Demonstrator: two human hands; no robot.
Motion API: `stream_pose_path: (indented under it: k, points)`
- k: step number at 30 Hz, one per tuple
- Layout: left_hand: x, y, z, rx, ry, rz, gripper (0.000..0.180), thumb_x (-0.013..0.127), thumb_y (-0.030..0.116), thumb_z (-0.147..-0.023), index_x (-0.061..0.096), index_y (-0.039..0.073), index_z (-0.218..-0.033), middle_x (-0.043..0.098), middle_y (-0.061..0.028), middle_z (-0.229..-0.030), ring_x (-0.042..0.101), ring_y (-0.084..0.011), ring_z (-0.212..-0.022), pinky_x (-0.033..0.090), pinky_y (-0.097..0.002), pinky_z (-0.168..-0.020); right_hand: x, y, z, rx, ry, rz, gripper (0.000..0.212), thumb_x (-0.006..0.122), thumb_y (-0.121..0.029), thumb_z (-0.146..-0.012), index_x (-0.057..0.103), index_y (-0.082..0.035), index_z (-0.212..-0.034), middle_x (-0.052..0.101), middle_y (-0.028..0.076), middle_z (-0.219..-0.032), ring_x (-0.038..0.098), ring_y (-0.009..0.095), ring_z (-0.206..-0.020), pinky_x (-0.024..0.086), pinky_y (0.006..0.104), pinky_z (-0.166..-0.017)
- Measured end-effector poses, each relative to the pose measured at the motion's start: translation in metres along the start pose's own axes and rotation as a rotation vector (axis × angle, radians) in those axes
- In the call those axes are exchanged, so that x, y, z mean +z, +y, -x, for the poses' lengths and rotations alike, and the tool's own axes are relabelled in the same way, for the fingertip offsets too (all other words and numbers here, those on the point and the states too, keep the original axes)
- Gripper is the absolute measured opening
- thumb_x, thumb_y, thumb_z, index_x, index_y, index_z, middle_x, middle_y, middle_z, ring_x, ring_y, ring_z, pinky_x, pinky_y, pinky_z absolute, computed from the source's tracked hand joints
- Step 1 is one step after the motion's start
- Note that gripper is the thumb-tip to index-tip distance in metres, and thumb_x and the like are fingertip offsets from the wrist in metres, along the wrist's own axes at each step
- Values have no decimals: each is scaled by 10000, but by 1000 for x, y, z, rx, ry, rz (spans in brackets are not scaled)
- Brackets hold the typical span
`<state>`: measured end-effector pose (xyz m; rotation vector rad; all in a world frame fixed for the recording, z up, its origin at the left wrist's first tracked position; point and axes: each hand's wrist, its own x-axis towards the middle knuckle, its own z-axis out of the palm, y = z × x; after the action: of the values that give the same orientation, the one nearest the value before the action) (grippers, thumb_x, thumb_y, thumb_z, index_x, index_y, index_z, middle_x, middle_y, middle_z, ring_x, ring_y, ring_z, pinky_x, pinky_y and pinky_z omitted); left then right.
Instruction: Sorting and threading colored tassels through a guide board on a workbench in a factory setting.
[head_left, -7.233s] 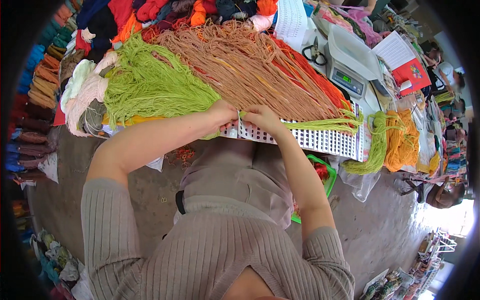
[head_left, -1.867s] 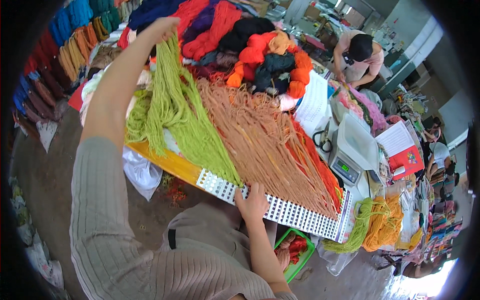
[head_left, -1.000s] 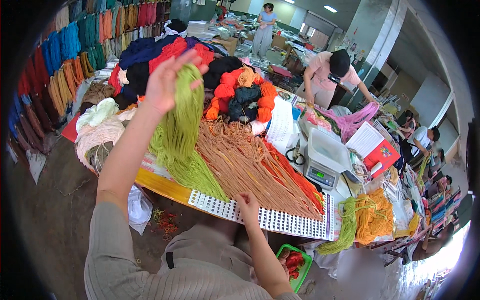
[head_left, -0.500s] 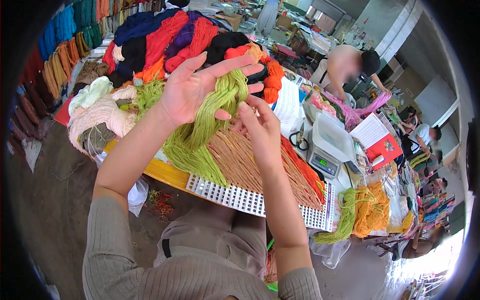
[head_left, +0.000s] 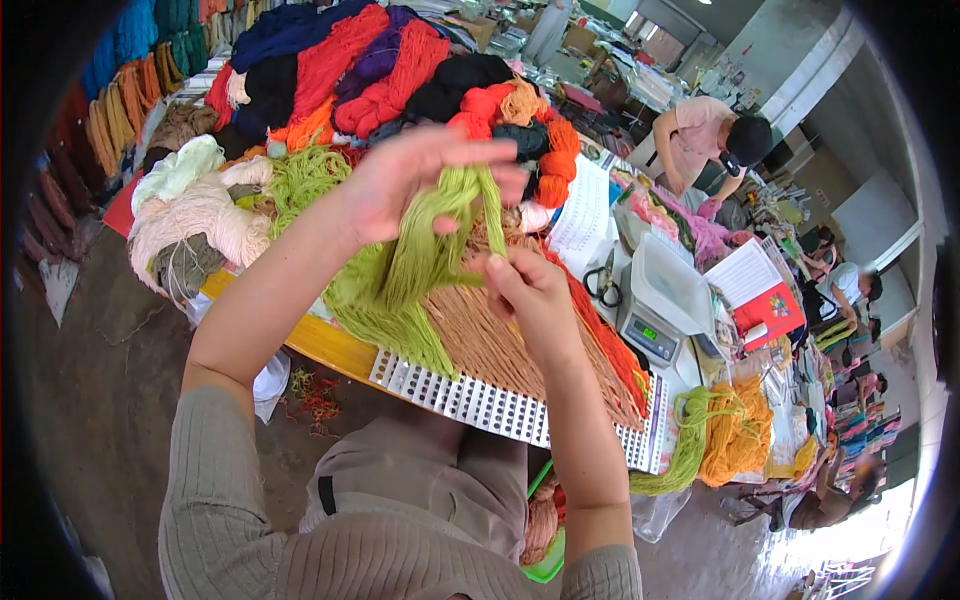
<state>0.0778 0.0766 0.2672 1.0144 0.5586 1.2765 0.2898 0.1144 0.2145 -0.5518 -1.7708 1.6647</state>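
A skein of light green yarn [head_left: 432,245] hangs over my raised left hand [head_left: 395,195], passing between thumb and fingers. Those fingers are stretched and a little blurred. My right hand [head_left: 532,292] pinches a strand bundle of the same skein, drawn down from its top. Below, more green yarn [head_left: 395,335] lies on the table beside a spread of brown yarn strands [head_left: 500,350]. Under the brown strands is a white card with rows of dark holes [head_left: 460,402]. Red-orange yarn [head_left: 610,335] lies along the right side of the brown strands.
Right of the yarn are black scissors [head_left: 602,286] and a digital scale [head_left: 668,290] with a tray. Orange yarn [head_left: 738,435] and a green skein [head_left: 688,440] hang at the table's right edge. Coloured yarn heaps [head_left: 335,70] fill the back. A person [head_left: 700,140] works across the table.
My right hand has moved down slightly, pulling a green strand bundle taut from the skein. My left hand has shifted slightly. The person across has turned and bent lower.
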Motion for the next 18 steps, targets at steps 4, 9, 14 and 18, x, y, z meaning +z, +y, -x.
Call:
stream_pose_path:
  k: [4,9,14,18]
  points:
    - [-43,3,16,-411,-162,-140,376,495,243,-980,566,108,-1324,671,-54,-897,520,-30,-476,316,-144,-324,-35,-34,35,18,145,3,238,531,-216,-986,666,-25,-939,456,-44,-598,383,45,-473,267,202,-431]
    - [-137,58,46,-23,89,125,508,439,105,-974,343,91,-1473,576,-88,-1008,409,15,-463,237,-95,-286,-131,-39,100,70,466,4,249,505,-240,-1007,616,-29,-932,429,-31,-572,290,44,-386,205,197,-359]
    - [-336,222,160,194,46,181,501,445,146,-992,312,10,-1456,418,-189,-1444,624,-142,-833,565,-247,-704,-229,-14,137,87,598,-28,239,535,-258,-987,610,-34,-950,448,-44,-568,274,43,-373,190,204,-353]
    - [-338,190,125,212,-387,-62,490,336,183,-1001,294,21,-1462,335,-162,-1516,405,-194,-1340,296,-374,-1138,-287,-34,185,127,818,-15,230,549,-265,-988,625,-48,-1005,474,-52,-614,279,39,-399,202,198,-360]
